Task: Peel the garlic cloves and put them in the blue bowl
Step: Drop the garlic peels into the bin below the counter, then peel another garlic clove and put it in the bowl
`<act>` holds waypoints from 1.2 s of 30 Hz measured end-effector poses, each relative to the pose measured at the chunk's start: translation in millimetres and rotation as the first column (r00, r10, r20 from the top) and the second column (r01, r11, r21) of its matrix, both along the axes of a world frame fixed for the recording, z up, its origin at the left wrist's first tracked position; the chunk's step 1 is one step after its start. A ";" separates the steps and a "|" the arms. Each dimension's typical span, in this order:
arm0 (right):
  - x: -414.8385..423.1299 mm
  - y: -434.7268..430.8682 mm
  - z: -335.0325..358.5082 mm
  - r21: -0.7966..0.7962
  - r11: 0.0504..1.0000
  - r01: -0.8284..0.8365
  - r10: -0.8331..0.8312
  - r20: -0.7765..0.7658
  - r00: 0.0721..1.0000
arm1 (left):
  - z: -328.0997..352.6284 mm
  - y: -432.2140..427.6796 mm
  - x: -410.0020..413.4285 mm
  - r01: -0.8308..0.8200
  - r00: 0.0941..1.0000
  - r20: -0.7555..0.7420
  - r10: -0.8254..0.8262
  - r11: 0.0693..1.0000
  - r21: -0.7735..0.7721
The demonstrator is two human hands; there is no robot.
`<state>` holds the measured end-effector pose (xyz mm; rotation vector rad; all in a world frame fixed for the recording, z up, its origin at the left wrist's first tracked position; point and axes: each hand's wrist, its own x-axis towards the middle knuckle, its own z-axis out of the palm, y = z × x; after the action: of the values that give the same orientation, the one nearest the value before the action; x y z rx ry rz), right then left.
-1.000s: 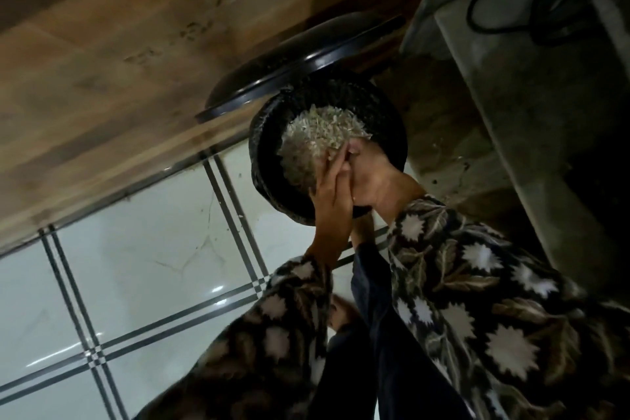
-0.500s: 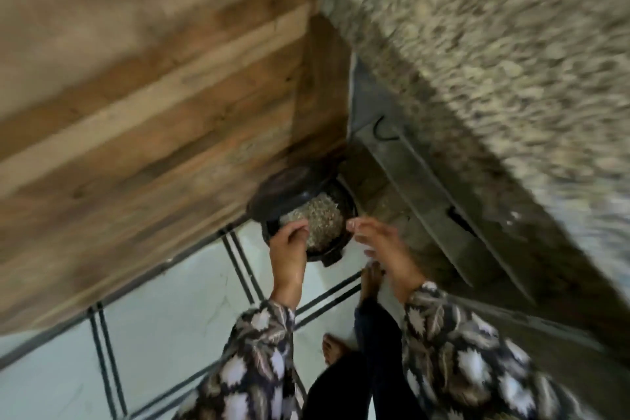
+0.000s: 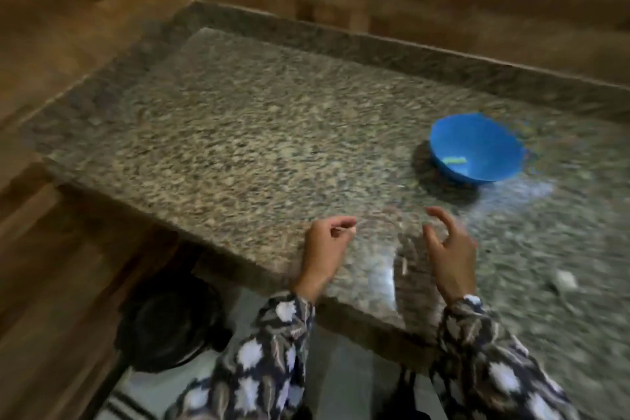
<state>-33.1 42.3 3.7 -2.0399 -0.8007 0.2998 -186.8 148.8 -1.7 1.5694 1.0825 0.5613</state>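
The blue bowl (image 3: 477, 150) stands on the granite counter (image 3: 272, 133) at the right, with a small pale-green blur inside that I cannot identify. My left hand (image 3: 324, 249) hovers over the counter's front edge, its fingers curled in toward the thumb with nothing visible in them. My right hand (image 3: 450, 245) is a little to the right, fingers spread and empty, below and left of the bowl. A small whitish piece (image 3: 564, 280) lies on the counter to the right of my right hand; clove or peel, I cannot tell. The frame is motion-blurred.
A black bin (image 3: 170, 327) sits on the tiled floor under the counter's left corner. Wood-look walls border the counter at the back and left. A thin pale sliver (image 3: 404, 266) lies on the counter between my hands.
The view has swung up from the floor bin to the countertop. Both hands have left the bin, where they were over the peels, and now hover above the counter's edge.
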 end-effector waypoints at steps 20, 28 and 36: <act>142.0 -133.9 -32.6 -0.316 0.918 0.241 -0.243 0.035 0.969 | 22.9 -41.1 146.5 0.054 0.957 -0.288 0.048 0.940 0.336; 139.7 -124.8 -9.8 0.060 0.932 0.358 -0.239 -0.643 0.728 | 78.5 2.2 243.8 0.063 0.998 -0.048 -0.047 0.910 0.409; 117.0 -119.2 -2.6 0.209 0.832 0.514 -0.025 -0.912 0.411 | 50.2 -75.0 191.2 0.173 0.983 0.090 -0.161 0.973 -0.155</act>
<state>83.8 -76.9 1.0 -1.2036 0.1750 0.8146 4.4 73.8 48.6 1.4676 0.9051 0.4053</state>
